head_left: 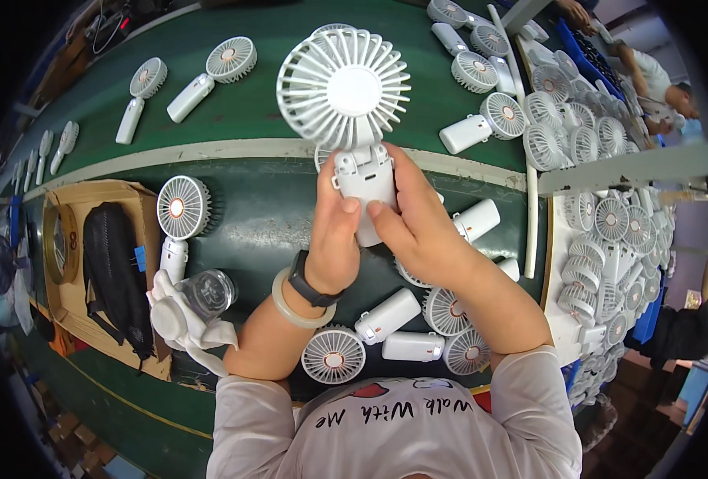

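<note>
White handheld fan is held upright above the green worktop, grille facing the camera for inspection. Its handle is clamped between left hand and right hand, thumbs pressed on it; more fans lie below.

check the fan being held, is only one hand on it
No, both the left hand and the right hand grip the handle of the white handheld fan.

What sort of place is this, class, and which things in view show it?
Probably a factory assembly line: both hands hold one white handheld fan over a green conveyor belt, more fans lie along it, and a heap of finished fans sits at the right.
</note>
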`<act>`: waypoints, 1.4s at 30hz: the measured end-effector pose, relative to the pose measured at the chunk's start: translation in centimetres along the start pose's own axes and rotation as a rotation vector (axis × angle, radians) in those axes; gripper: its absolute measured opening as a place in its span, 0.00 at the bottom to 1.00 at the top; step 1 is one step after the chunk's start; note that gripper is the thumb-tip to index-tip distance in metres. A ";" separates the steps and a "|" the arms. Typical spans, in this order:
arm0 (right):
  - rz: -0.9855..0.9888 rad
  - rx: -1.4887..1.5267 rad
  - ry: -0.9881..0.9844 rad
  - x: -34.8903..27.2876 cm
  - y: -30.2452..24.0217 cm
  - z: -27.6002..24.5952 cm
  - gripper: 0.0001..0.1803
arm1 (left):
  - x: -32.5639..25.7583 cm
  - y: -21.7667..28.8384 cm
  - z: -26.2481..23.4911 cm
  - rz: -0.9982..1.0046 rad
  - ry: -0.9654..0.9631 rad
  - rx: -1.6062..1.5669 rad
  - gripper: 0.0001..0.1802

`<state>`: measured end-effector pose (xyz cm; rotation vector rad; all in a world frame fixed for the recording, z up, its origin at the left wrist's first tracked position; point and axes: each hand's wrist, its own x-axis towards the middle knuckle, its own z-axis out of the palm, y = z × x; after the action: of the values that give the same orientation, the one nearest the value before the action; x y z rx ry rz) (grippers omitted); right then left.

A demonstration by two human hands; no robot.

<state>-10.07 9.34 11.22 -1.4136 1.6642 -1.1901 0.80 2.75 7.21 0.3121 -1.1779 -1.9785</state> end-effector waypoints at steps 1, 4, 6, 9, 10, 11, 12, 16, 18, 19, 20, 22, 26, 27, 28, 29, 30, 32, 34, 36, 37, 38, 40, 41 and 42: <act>-0.004 0.002 -0.008 -0.3 -0.1 0.1 0.32 | -0.3 0.1 0.2 0.023 -0.013 0.051 0.32; 0.019 0.065 0.002 -1.2 -1.3 -0.1 0.32 | -1.0 0.4 0.5 0.108 -0.067 0.209 0.29; -0.002 0.105 0.014 -1.6 -1.1 0.0 0.31 | -1.1 0.6 0.6 0.119 -0.069 0.261 0.29; -0.022 0.179 0.022 -1.6 -0.2 0.0 0.31 | -1.2 0.5 0.5 0.161 -0.074 0.364 0.29; -0.012 0.190 0.019 -1.6 -0.3 0.0 0.31 | -1.2 0.4 0.4 0.180 -0.075 0.403 0.28; -0.002 0.200 0.015 -1.5 -0.3 -0.1 0.31 | -1.1 0.5 0.5 0.152 -0.075 0.336 0.28; 0.036 0.342 -0.026 -1.4 -0.4 -0.3 0.31 | -1.0 0.7 0.5 0.124 -0.074 0.273 0.28; 0.126 0.785 -0.073 -1.6 -0.4 -2.0 0.31 | -0.8 1.3 0.9 0.011 -0.078 0.028 0.28; 0.099 0.895 0.158 -1.2 0.2 -1.8 0.24 | -0.5 1.3 0.9 -0.038 -0.085 -0.052 0.28; 0.150 0.761 0.196 -1.1 0.7 -2.5 0.21 | -0.3 1.3 0.9 -0.063 -0.091 -0.091 0.28; 0.200 0.626 0.232 -1.1 1.3 -3.8 0.19 | -0.2 1.2 0.8 -0.064 -0.095 -0.100 0.28; 0.250 0.385 0.339 -0.8 2.1 -4.7 0.14 | 0.1 1.3 0.3 -0.064 -0.107 -0.113 0.30; 0.147 -0.397 0.204 -0.5 4.3 -3.7 0.21 | 0.9 0.9 -0.1 -0.082 -0.122 -0.235 0.28; 0.102 -0.568 0.140 -0.8 4.6 -2.7 0.23 | 0.9 0.7 -0.3 -0.080 -0.123 -0.230 0.28; 0.055 -0.740 0.074 -1.1 4.7 -1.7 0.26 | 1.0 0.7 -0.4 -0.078 -0.125 -0.226 0.28; 0.007 -0.910 0.006 -1.1 4.7 -1.0 0.29 | 1.1 0.6 -0.6 -0.076 -0.126 -0.222 0.28; 0.090 -0.903 -0.018 -0.8 4.5 -0.9 0.33 | 1.2 0.6 -0.6 -0.065 -0.112 -0.218 0.27; 0.058 -0.912 -0.028 0.0 5.5 -1.4 0.34 | 1.1 0.7 -0.8 -0.042 -0.084 -0.208 0.26; -0.037 -0.947 -0.018 0.7 6.3 -2.5 0.29 | 1.3 0.2 -0.5 0.069 0.069 -0.104 0.25; 0.266 -0.096 -0.023 0.9 5.9 -3.6 0.25 | 1.5 0.0 -1.4 0.146 0.097 0.010 0.29; 0.404 0.329 -0.026 0.8 5.5 -4.2 0.24 | 1.2 0.0 -1.9 0.088 0.094 0.082 0.30; 0.440 0.718 -0.031 0.5 6.4 -4.7 0.23 | 1.3 -0.2 -1.6 0.075 0.178 0.077 0.30; 0.303 1.106 -0.167 -0.1 6.2 -5.1 0.24 | 1.4 -0.6 -1.4 0.005 0.278 0.059 0.29; 0.191 1.229 -0.252 -0.2 6.3 -5.3 0.26 | 1.6 -0.8 -1.3 -0.045 0.291 0.039 0.28; 0.165 1.255 -0.245 -0.4 6.0 -5.2 0.27 | 1.6 -0.8 -1.4 -0.099 0.303 0.027 0.26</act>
<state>-16.93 10.96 7.67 -0.5510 0.5526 -1.4521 0.08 0.90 6.06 0.6703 -1.0110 -1.9178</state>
